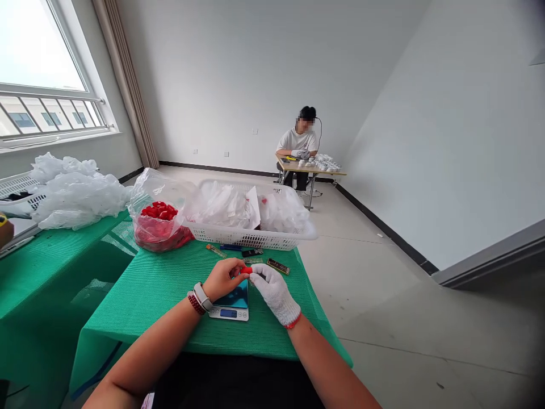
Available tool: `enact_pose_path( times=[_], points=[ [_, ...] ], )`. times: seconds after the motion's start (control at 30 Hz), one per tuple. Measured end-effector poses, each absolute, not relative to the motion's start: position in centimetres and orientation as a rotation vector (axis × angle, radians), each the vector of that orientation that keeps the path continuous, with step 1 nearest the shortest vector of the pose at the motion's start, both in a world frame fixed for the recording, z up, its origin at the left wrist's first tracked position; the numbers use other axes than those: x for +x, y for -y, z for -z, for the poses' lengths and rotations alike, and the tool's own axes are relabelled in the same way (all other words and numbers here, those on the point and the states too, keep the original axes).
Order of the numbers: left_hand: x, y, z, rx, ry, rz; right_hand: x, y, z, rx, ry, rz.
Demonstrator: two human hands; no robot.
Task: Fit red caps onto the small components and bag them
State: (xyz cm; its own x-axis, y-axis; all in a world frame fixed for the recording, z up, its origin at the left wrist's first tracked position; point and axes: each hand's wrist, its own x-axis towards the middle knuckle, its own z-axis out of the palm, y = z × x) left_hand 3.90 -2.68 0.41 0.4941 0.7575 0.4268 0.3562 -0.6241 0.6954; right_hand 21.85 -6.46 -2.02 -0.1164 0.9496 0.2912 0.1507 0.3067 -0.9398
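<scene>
1. Pale-walled room: a co-worker (298, 139) sits at a far tabletop (315, 171). Nearer, a green-covered tabletop (140, 324) carries a white plastic basket (251, 240), a clear bag of red pieces (158, 233) and a digital scale (229, 313).
2. Head view: the bare left hand (217, 279) pinches a small red piece (246, 270) from one side; the gloved right hand (275, 292) closes on it from the other.
3. That piece sits between both hands, above the scale, its long axis running roughly left to right.

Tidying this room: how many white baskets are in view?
2: one basket on the nearer green table, one basket at far left beneath plastic bags. Others may be hidden.
</scene>
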Motion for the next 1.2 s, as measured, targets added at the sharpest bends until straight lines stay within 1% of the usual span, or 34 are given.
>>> enact_pose_path(
  times=[0.13, 0.37, 0.73, 1.2],
  points=[
    [4.0, 2.8, -0.6, 2.203, -0.921, -0.936, 21.7, 6.6, 1.7, -1.019, 1.542, -0.965],
    [4.1, 2.6, -0.4, 2.138, -0.901, -0.830, 21.9, 6.9, 1.2, -1.089, 1.669, -0.754],
    [4.1, 2.5, -0.3, 2.215, -0.934, -0.894, 21.6, 6.8, 0.7, -1.043, 1.626, -0.873],
    [4.3, 2.5, -0.4, 2.204, -0.930, -0.810, 21.9, 6.8, 1.0, -1.124, 1.697, -0.719]
  ],
)
